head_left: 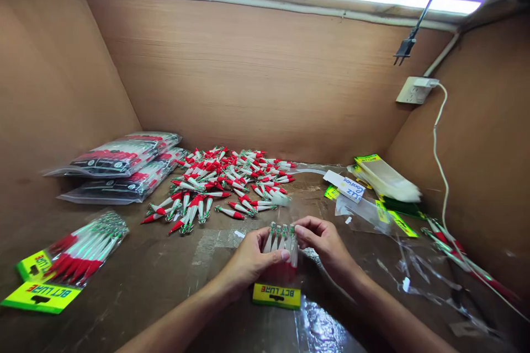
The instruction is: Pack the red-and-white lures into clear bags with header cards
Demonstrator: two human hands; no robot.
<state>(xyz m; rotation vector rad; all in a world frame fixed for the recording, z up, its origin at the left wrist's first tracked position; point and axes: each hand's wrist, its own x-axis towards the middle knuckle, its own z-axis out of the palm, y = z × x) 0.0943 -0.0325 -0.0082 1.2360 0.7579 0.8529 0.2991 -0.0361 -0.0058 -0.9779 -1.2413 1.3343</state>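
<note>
In front of me is a clear bag of red-and-white squid lures (281,245) with a yellow BCT LURE header card (276,295) at its near end. My left hand (256,253) grips the bag from the left, its thumb lying across the lures. At the upper right of the bag, my right hand (321,237) pinches the rightmost lure (293,248) near its hooked end. Several lures stand side by side there, hooks pointing away from me. The fingertips behind the bag are partly hidden.
A loose pile of lures (223,176) lies beyond my hands. Filled packs (83,253) and stacked bags (120,165) are at left. Empty sleeves (385,176), a handwritten label (343,185) and plastic scraps lie at right. A white cable (436,138) hangs from the outlet (414,90).
</note>
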